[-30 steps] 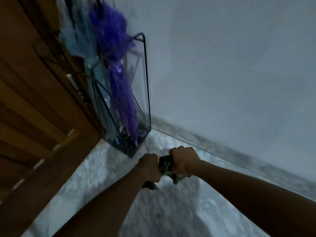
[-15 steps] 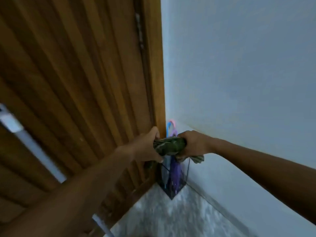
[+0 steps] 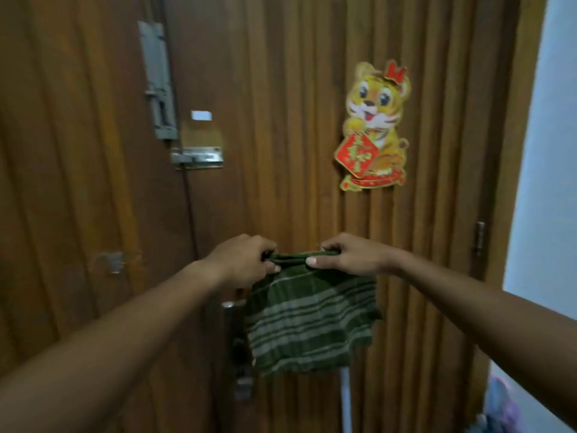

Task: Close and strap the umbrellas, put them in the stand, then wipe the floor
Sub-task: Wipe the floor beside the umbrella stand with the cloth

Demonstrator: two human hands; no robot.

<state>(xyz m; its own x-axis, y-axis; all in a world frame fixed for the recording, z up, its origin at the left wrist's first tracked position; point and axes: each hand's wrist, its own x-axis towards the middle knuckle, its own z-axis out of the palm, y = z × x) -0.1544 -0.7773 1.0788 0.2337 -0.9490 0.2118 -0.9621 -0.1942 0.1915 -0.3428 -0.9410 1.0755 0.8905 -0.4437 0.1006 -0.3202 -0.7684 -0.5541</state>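
A green cloth (image 3: 309, 323) with pale stripes hangs spread out in front of a wooden door. My left hand (image 3: 246, 260) pinches its top left corner. My right hand (image 3: 349, 256) pinches the top right corner, thumb in front. The cloth's upper edge is bunched between the two hands. At the bottom right corner a blurred patch of blue and purple umbrella tops (image 3: 499, 404) shows; the stand itself is out of sight, and so is the floor.
The brown slatted door (image 3: 296, 120) fills the view, with metal bolts (image 3: 159, 85), a latch (image 3: 198, 157) and a handle (image 3: 237, 339) partly behind the cloth. A tiger sticker (image 3: 373, 126) is on it. A pale wall (image 3: 549, 151) stands at the right.
The view rose from the floor and umbrella stand up to the door. The cloth, bunched between my hands before, now hangs unfolded, held by its two top corners at chest height.
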